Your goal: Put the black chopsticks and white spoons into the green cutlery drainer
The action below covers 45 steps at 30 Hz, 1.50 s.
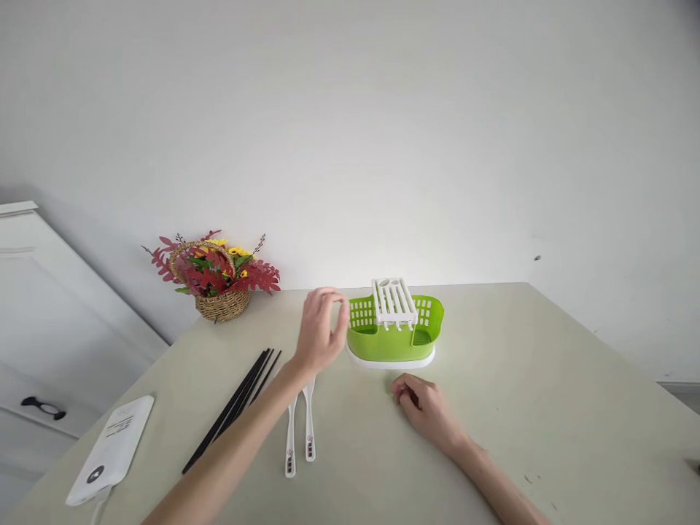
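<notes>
A green cutlery basket with perforated ends stands on a white base tray. Across its middle sits a white slotted rack with small hooks along the front. My left hand is at the basket's left end, thumb and fingertips curled together; whether they touch the rim or pinch something small cannot be made out. In front of the basket, my right hand rests on the table in a loose fist, nothing seen in it. Two white spoons lie under my left wrist, their upper parts partly hidden.
Several black chopsticks lie left of the spoons, partly behind my left forearm. A white power bank with a cable is at the table's left edge. A wicker basket of artificial flowers stands at the back left, near a white cabinet.
</notes>
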### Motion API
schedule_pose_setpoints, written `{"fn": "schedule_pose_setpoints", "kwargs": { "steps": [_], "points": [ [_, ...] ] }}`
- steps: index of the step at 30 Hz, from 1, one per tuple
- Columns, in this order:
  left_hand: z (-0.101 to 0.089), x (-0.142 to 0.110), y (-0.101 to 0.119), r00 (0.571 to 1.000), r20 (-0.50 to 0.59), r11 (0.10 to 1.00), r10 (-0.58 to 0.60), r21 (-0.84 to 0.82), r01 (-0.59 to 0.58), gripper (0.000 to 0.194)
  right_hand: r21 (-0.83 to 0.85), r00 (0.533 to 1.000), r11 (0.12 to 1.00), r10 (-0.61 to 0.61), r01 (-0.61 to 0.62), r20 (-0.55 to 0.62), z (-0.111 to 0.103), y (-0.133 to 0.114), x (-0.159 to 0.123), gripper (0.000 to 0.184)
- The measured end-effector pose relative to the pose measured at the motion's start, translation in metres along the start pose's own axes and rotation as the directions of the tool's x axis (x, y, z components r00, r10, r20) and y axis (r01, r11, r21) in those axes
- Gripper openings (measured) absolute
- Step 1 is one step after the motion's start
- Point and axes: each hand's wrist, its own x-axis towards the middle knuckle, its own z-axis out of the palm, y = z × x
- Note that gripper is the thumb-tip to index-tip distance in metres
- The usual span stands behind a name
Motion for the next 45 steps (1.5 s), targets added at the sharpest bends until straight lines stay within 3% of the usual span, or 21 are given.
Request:
{"fn": "schedule_pose_setpoints", "kwargs": {
  "steps": [2,5,7,10,14,19,28,34,45],
  "points": [
    [0.007,0.016,0.035,0.999,0.000,0.999,0.051,-0.019,-0.051,0.014,0.004,1.000,1.000,0.000,0.000,0.002,-0.001,-0.001,0.000,0.021],
    [0.023,0.028,0.073,0.991,0.068,0.993,0.119,0.020,-0.120,0.030,0.009,1.000,1.000,-0.006,0.006,-0.006,-0.002,-0.004,0.001,0.021],
    [0.037,0.028,0.083,0.984,0.114,0.987,0.140,0.069,-0.149,0.043,0.011,1.000,1.000,-0.012,0.012,-0.016,-0.002,-0.005,0.001,0.021],
    [0.058,0.020,0.081,0.977,0.166,0.977,0.132,0.143,-0.156,0.053,0.019,0.999,0.999,-0.028,0.029,-0.027,-0.002,-0.005,0.002,0.021],
    [0.075,0.011,0.066,0.975,0.170,0.966,0.141,0.193,-0.173,0.050,0.034,0.999,0.999,-0.032,0.033,-0.027,-0.001,-0.004,0.002,0.022],
    [0.073,0.012,0.048,0.977,0.127,0.968,0.170,0.165,-0.190,0.046,0.042,1.000,0.999,-0.008,0.009,-0.018,-0.001,-0.003,0.001,0.022],
    [0.044,0.019,-0.015,0.982,0.040,0.964,0.182,0.190,-0.186,0.035,0.039,1.000,0.999,0.030,-0.030,0.008,-0.003,-0.003,0.000,0.021],
    [0.023,0.020,-0.059,0.988,0.048,0.954,0.148,0.255,-0.155,0.033,0.028,0.998,0.998,0.056,-0.056,0.025,-0.004,-0.005,-0.001,0.019],
    [-0.015,0.010,-0.118,0.997,0.011,0.948,0.078,0.309,-0.077,0.032,-0.004,0.996,0.997,0.081,-0.081,0.036,-0.005,-0.008,-0.001,0.019]
  ]
}}
